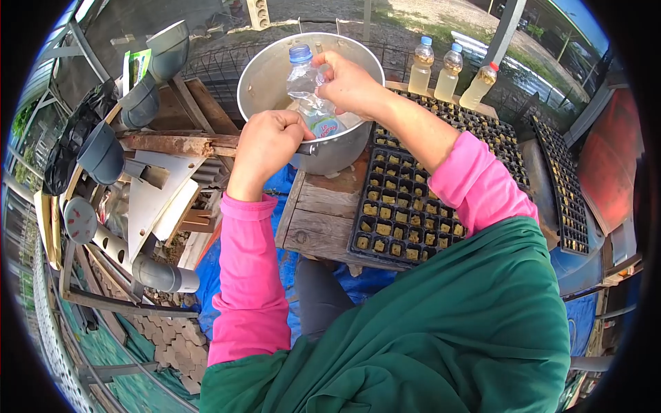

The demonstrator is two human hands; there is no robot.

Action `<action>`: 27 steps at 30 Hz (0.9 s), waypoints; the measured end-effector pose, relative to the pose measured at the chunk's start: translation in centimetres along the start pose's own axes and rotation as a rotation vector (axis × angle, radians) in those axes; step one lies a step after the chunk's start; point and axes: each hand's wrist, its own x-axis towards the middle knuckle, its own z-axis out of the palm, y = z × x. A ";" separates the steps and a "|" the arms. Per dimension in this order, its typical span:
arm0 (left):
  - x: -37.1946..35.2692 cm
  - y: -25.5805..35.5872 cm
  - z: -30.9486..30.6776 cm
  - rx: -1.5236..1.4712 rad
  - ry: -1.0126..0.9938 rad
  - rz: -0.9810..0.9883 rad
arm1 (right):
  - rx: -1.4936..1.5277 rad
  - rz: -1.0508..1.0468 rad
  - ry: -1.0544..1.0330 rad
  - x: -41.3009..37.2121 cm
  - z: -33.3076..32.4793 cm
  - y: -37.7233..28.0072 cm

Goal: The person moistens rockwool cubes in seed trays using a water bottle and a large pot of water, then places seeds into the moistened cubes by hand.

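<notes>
The right hand (350, 84) curls around a clear, blue-capped bottle (306, 89), held tilted over one metal pot (265, 76) on the wooden surface (317, 220). The left hand (270, 143) is fisted at the pot's near rim beside the bottle's base; what it grips is hidden. Three yellowish bottles (447, 72) stand behind. Three black trays (403, 206) lie to the right.

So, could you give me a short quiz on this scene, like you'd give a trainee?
1. True or false: the clear bottle has a red cap.
2. How many bottles of yellowish liquid stand behind the seedling tray?
3. The right hand holds the clear bottle over: A) a metal pot; B) a blue bucket; C) bare ground.
Key: 1 false, the cap is blue; 2 three; 3 A.
</notes>
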 end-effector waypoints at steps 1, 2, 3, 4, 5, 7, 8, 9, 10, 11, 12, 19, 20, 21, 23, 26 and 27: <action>-0.4 0.0 0.1 -0.024 0.005 0.004 | -0.108 -0.031 -0.058 1.5 0.4 0.5; -0.8 -0.1 0.2 -0.026 0.010 -0.004 | -0.110 -0.033 -0.068 2.6 0.9 0.4; -1.0 -0.2 0.3 -0.033 0.016 0.000 | -0.217 -0.077 -0.120 3.6 1.2 0.2; -1.1 -0.3 0.3 -0.041 0.023 0.007 | -0.325 -0.122 -0.170 4.6 1.5 0.1; -1.1 -0.5 0.4 -0.050 0.014 0.002 | -0.472 -0.264 -0.142 5.6 2.2 0.5; -1.2 -0.7 0.4 -0.046 0.023 0.023 | -0.615 -0.301 -0.196 6.6 3.4 0.5; -1.2 -0.7 0.4 -0.039 0.021 0.047 | -0.754 -0.331 -0.241 7.0 4.0 0.6; -1.2 -0.9 0.4 -0.029 0.016 0.030 | -0.755 -0.336 -0.247 7.4 4.6 0.9; -1.1 -0.9 0.4 -0.029 0.019 0.025 | -0.882 -0.351 -0.391 7.7 5.2 1.2; -1.0 -0.8 0.4 -0.013 0.022 0.038 | -1.011 -0.365 -0.534 8.1 5.8 1.5; -0.9 -0.8 0.3 0.002 0.024 0.053 | -1.013 -0.369 -0.535 8.6 6.6 2.1; -0.8 -0.8 0.3 -0.010 0.027 0.071 | -1.134 -0.382 -0.735 7.9 8.3 3.7; -0.8 -0.8 0.4 -0.011 0.029 0.070 | -1.148 -0.387 -0.722 7.7 8.5 3.7; -0.9 -0.9 0.4 -0.014 0.036 0.075 | -1.162 -0.395 -0.709 7.4 8.3 3.9; -1.1 -1.0 0.5 -0.020 0.041 0.075 | -1.187 -0.405 -0.687 7.2 8.6 3.9; -1.3 -1.0 0.5 -0.011 0.070 0.103 | -1.236 -0.419 -0.648 6.4 8.8 4.1; -1.4 -1.1 0.6 -0.006 0.075 0.112 | -1.253 -0.423 -0.634 5.7 9.1 4.2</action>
